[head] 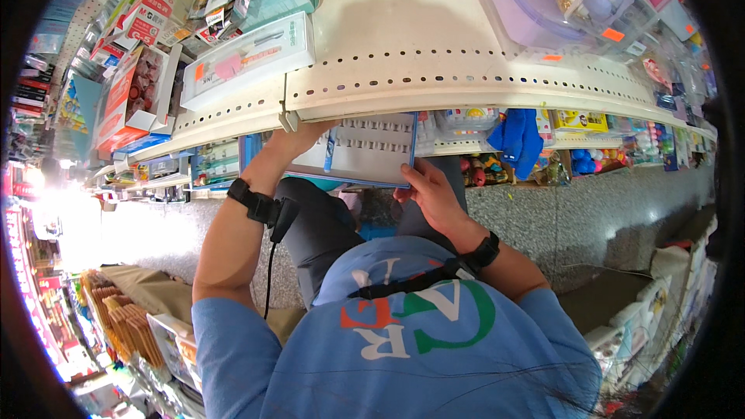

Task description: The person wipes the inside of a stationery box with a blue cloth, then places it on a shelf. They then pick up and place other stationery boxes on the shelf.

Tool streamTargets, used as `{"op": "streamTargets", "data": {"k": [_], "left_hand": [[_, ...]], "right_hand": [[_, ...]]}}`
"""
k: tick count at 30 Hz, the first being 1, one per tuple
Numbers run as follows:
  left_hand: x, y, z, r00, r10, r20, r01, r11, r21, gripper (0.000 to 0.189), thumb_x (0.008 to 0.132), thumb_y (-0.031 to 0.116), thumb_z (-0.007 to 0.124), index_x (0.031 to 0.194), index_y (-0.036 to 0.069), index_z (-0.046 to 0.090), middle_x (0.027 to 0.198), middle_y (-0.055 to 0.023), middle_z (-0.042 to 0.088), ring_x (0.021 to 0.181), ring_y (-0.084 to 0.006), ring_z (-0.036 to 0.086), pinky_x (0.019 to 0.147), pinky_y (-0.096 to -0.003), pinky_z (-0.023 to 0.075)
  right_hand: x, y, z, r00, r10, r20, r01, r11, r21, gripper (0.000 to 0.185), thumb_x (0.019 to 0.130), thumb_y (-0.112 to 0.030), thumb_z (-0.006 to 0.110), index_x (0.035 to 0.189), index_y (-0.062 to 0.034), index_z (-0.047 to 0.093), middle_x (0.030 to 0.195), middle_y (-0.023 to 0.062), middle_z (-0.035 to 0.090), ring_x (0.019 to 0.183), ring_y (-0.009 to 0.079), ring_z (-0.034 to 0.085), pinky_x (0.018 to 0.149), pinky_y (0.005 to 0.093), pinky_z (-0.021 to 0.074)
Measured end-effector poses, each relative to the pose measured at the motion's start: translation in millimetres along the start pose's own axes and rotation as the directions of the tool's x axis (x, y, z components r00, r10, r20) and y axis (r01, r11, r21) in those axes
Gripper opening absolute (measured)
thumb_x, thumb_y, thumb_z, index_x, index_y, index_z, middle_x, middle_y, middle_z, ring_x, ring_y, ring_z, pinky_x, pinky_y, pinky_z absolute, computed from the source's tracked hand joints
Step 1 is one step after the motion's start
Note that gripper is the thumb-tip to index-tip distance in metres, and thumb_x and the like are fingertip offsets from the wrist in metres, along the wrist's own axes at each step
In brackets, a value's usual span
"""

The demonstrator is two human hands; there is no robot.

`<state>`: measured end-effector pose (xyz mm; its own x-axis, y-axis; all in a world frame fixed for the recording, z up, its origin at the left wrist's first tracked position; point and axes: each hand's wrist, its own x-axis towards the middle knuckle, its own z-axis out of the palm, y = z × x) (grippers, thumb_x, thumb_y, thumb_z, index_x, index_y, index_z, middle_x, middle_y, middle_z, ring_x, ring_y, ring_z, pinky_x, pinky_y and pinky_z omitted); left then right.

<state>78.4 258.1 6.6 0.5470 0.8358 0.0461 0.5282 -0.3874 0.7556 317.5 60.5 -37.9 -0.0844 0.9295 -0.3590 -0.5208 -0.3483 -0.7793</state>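
A shallow display box (372,160) with blue edges and a white inside juts out below the front edge of the upper shelf. Two rows of small slotted holders (377,144) run across its inside. One slim blue pen-like item (329,154) lies in it, toward the left. My right hand (433,198) grips the box's near right corner, thumb over the rim and fingers beneath. At the box's left side, my left hand (305,137) reaches in under the shelf edge. Its fingers are mostly hidden there, so whether they hold anything is unclear.
The perforated upper shelf (396,78) overhangs the box. On it stand a white pen box (250,58), an opened red-and-white carton (137,90) and purple plastic cases (535,11). Blue cloth (518,139) hangs from the lower shelf. Covered goods (634,291) stand behind, across the speckled floor (524,215).
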Motion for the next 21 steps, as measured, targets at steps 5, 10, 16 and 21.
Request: {"op": "streamTargets", "data": {"k": [5, 10, 16, 21], "left_hand": [[2.7, 0.0, 2.6, 0.995, -0.094, 0.018, 0.093, 0.994, 0.051, 0.045, 0.088, 0.012, 0.083, 0.129, 0.006, 0.064, 0.12, -0.0073, 0.07, 0.109, -0.0203, 0.065, 0.094, -0.0343, 0.0556], [-6.9, 0.6, 7.0, 0.998, -0.019, -0.059, 0.028, 0.987, 0.16, 0.042, 0.092, 0.029, 0.077, 0.124, 0.004, 0.067, 0.118, -0.0177, 0.072, 0.104, -0.0349, 0.069, 0.087, -0.0433, 0.0573], [-16.0, 0.9, 17.5, 0.987, 0.002, -0.158, 0.059, 0.923, 0.381, 0.028, 0.095, 0.021, 0.075, 0.115, 0.002, 0.071, 0.094, -0.0155, 0.075, 0.083, -0.027, 0.071, 0.077, -0.0388, 0.0558], [-17.1, -1.8, 18.0, 0.988, -0.033, -0.152, 0.099, 0.889, 0.448, 0.036, 0.094, 0.035, 0.075, 0.111, 0.004, 0.073, 0.09, -0.0174, 0.075, 0.085, -0.0334, 0.072, 0.079, -0.0429, 0.0564]], "right_hand": [[-0.9, 0.5, 1.2, 1.0, 0.002, -0.015, -0.002, 1.0, 0.0, 0.04, 0.107, -0.03, 0.06, 0.134, -0.0012, 0.057, 0.111, 0.0072, 0.068, 0.082, 0.0166, 0.068, 0.073, 0.0315, 0.0542], [-2.3, 0.0, 0.0, 1.0, -0.001, -0.006, 0.001, 1.0, 0.002, 0.039, 0.107, -0.029, 0.06, 0.133, -0.001, 0.058, 0.114, 0.0075, 0.068, 0.082, 0.0168, 0.068, 0.073, 0.0319, 0.0548], [-1.4, -4.2, 0.9, 1.0, 0.002, -0.013, -0.003, 0.997, -0.079, 0.04, 0.107, -0.032, 0.059, 0.131, 0.0006, 0.059, 0.113, 0.0077, 0.07, 0.082, 0.0166, 0.069, 0.071, 0.0315, 0.0558], [-17.2, -27.8, 5.2, 0.979, -0.188, -0.081, 0.09, 0.748, -0.658, 0.036, 0.101, -0.03, 0.067, 0.119, 0.0, 0.061, 0.101, 0.0131, 0.072, 0.08, 0.022, 0.071, 0.069, 0.0351, 0.0554]]}}
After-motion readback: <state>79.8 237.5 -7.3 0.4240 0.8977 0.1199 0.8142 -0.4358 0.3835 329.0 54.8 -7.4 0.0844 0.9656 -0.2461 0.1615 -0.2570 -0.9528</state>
